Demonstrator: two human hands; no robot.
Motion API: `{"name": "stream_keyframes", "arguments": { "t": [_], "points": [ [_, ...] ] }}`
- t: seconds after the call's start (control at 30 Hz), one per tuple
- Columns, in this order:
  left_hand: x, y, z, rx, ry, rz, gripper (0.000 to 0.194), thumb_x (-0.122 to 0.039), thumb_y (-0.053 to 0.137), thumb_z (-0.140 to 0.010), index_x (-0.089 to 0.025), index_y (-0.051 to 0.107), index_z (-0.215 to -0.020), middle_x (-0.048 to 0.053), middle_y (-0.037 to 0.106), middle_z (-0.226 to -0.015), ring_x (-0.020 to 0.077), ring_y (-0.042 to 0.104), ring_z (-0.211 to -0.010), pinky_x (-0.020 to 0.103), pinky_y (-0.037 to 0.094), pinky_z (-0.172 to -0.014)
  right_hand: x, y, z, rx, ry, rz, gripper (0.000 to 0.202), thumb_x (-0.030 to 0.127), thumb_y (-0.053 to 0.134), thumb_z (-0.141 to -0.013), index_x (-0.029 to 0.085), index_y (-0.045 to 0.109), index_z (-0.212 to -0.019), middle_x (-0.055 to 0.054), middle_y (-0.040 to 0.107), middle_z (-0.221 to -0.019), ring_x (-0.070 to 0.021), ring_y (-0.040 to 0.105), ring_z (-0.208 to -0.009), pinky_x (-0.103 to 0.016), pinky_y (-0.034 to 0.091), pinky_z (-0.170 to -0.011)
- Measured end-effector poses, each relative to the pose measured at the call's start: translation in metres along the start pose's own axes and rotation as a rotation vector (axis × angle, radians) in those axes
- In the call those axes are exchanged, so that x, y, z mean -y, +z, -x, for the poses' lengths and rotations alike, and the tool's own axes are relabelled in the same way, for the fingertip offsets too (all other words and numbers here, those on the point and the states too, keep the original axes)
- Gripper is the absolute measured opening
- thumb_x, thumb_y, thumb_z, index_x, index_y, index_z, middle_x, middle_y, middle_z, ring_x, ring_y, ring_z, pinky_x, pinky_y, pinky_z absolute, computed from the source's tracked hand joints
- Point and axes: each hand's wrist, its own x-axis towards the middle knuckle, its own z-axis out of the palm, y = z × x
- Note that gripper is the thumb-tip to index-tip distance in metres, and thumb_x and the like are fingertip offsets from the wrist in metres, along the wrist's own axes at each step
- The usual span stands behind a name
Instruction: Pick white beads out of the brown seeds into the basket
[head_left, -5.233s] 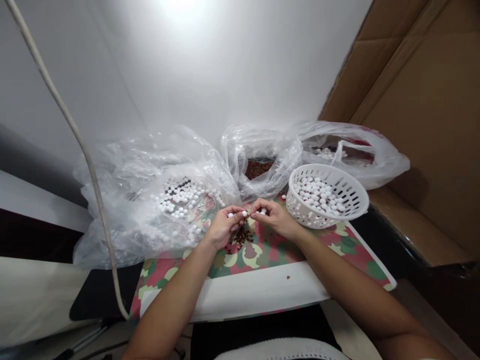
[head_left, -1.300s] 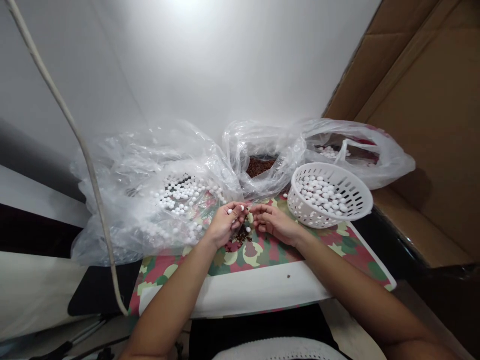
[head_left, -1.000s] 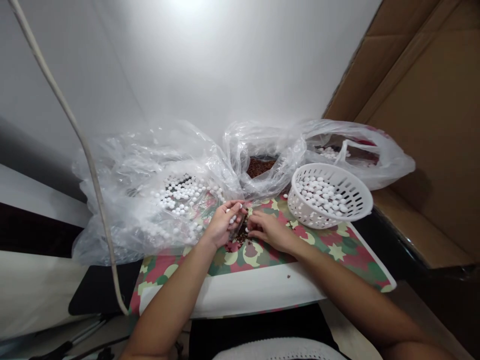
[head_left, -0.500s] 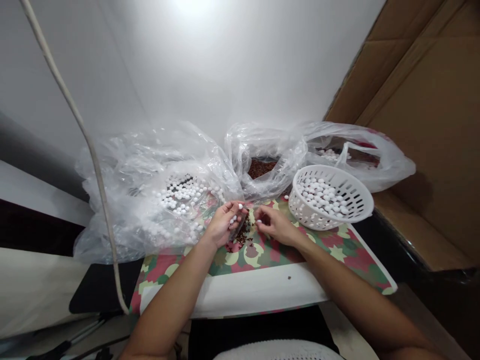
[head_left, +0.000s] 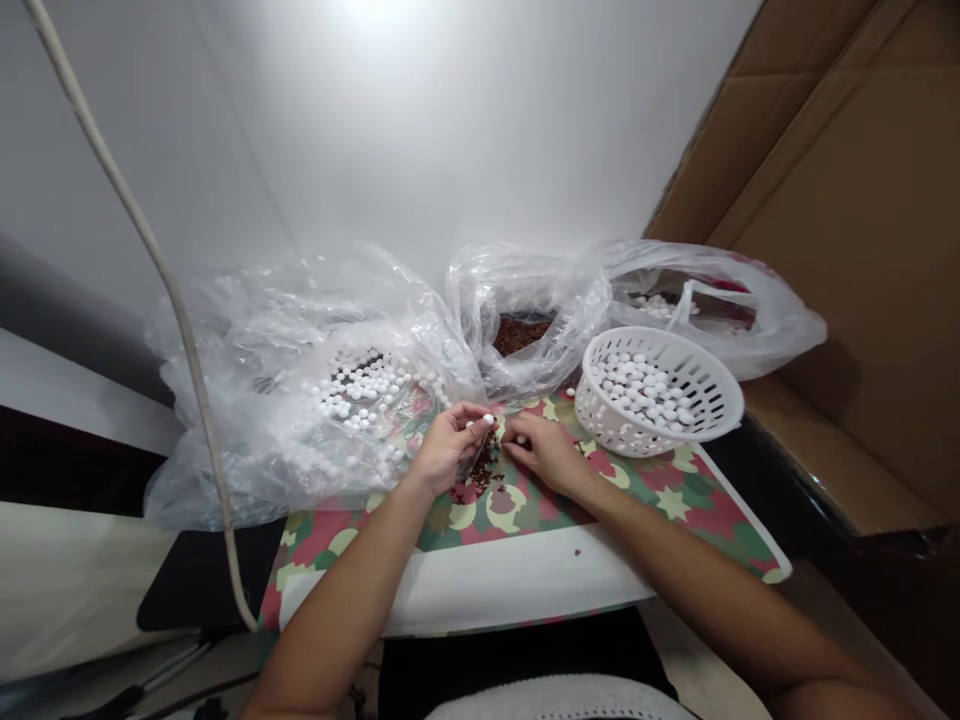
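Note:
My left hand (head_left: 450, 447) is closed, pinching a small white ball (head_left: 488, 420) between thumb and fingertips. More white appears behind the thumb, partly hidden by the fingers. Facing it from the right is my right hand (head_left: 546, 452), its fingers curled together around another small white ball that shows only in part. The fingertips of this hand are close to the pinched ball; whether they touch it I cannot tell. Beneath and between both hands lies a small heap of reddish-brown bits (head_left: 484, 475) on the patterned sheet (head_left: 600, 510).
On the left a large clear plastic bag (head_left: 247, 400) spreads out with many white balls (head_left: 360, 390). Behind my hands an open bag holds brown bits (head_left: 521, 335). A white slotted basket (head_left: 630, 440) of balls stands right, before another bag (head_left: 787, 325). A cable (head_left: 187, 330) hangs at left.
My right hand has moved left, nearer to my left hand, and its fingers have closed in. The ball at my left fingertips has shifted slightly right and down.

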Motion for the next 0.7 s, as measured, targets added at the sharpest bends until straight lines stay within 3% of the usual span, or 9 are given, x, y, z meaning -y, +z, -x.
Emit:
{"name": "stream_keyframes", "arguments": {
  "t": [0.17,0.37,0.7],
  "points": [
    [0.005,0.004,0.002,0.026,0.035,-0.057,0.056,-0.048,0.087,-0.059,-0.009,0.055,-0.085,0.010,0.057,-0.080,0.0053,0.040,-0.052,0.012,0.022,-0.043,0.014,-0.010,0.000,-0.289,0.139,-0.266,0.033,0.044,0.056,-0.082,0.013,0.064,-0.088,-0.002,0.059,-0.075,-0.0046,0.047,-0.062,-0.016,0.036,-0.059],
    [0.008,0.008,0.002,0.009,0.087,-0.080,0.050,-0.044,0.087,-0.061,-0.009,0.054,-0.077,0.006,0.053,-0.070,0.0057,0.040,-0.053,0.011,0.026,-0.047,0.019,-0.003,0.002,-0.231,0.105,-0.354,0.033,0.043,0.057,-0.081,0.012,0.062,-0.088,-0.003,0.060,-0.074,-0.0054,0.053,-0.062,-0.016,0.041,-0.058],
    [0.011,0.011,0.004,-0.038,0.091,-0.054,0.050,-0.044,0.085,-0.061,-0.010,0.052,-0.076,0.007,0.053,-0.071,0.0037,0.032,-0.048,0.012,0.019,-0.042,0.015,-0.001,0.005,-0.308,-0.056,-0.141,0.023,0.032,0.054,-0.084,0.015,0.067,-0.092,-0.001,0.059,-0.072,-0.0031,0.048,-0.061,-0.015,0.037,-0.059]
  ]
}}
